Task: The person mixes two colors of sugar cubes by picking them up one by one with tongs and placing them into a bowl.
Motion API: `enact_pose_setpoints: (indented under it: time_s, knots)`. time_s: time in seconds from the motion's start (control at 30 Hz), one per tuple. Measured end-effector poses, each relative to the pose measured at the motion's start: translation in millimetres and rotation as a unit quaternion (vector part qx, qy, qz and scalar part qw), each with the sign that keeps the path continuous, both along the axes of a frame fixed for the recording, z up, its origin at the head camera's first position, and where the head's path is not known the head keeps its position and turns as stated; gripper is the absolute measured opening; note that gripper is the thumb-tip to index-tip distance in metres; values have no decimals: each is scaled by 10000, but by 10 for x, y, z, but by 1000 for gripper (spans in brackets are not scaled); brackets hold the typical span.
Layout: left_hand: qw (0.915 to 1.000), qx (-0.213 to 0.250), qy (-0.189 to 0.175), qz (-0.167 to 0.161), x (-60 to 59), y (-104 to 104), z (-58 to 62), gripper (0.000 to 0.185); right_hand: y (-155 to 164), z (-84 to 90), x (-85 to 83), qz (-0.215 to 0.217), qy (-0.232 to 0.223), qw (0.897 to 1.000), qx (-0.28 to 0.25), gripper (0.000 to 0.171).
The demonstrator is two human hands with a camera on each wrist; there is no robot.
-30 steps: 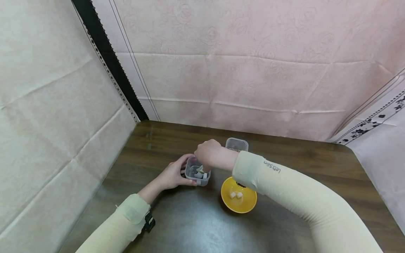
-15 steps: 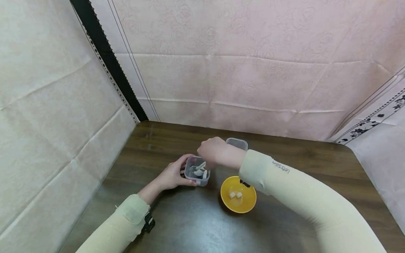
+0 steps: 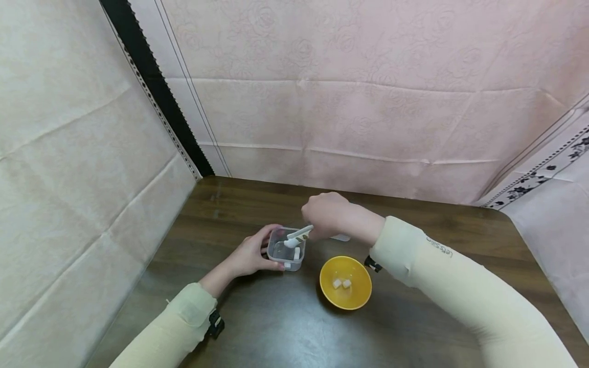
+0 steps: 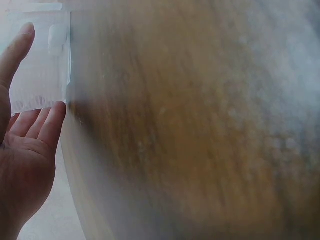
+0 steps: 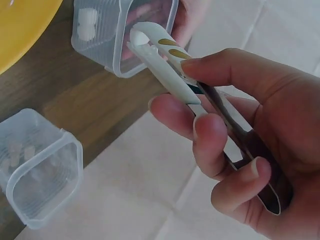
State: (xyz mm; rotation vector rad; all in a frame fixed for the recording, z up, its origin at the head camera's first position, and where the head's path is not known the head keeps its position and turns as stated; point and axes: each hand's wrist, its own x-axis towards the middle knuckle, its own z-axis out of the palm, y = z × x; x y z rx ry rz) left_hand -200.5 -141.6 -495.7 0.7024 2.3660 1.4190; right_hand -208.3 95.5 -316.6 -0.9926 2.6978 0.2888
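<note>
Between the right hand's (image 3: 326, 214) thumb and fingers sits a pair of tongs (image 5: 165, 75), gripped firmly, with white ends whose tips stand close together. Something white shows between those tips; I cannot tell whether it is a separate piece or part of the tongs.

Left of the right hand, below the tips, is a clear plastic box (image 3: 278, 250). It holds at least two white pieces (image 3: 296, 253) against the side nearest the person. The left hand (image 3: 250, 254) holds this box from its left, thumb on the near side and fingers on the far side.

Under the right hand and wrist, mostly hidden in the head view, is a second clear container (image 5: 35, 130), open at the top; the right wrist view shows several pale pieces (image 5: 16, 152) inside.

Nearer the person than the right hand, to the right of the left, stands a yellow bowl (image 3: 345, 301) with two white cubes (image 3: 347, 283) side by side in it.

All the containers rest on a dark wooden table (image 3: 257, 317).
</note>
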Motion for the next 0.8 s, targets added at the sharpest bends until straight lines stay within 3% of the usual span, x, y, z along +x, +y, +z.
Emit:
enact_pose_setpoints:
  time_s: [0.2,0.47,0.8]
  knots:
    - [10000,-26,-35,51,7,4,5,95,168,68,23,41,-64,9997,-234,29]
    - [10000,49,33,15,3,3,-3,93,431,163,147,26,-14,9971,-766,22]
    - [10000,17,26,58,16,7,5,93,772,204,320,-25,-80,9929,-1184,31]
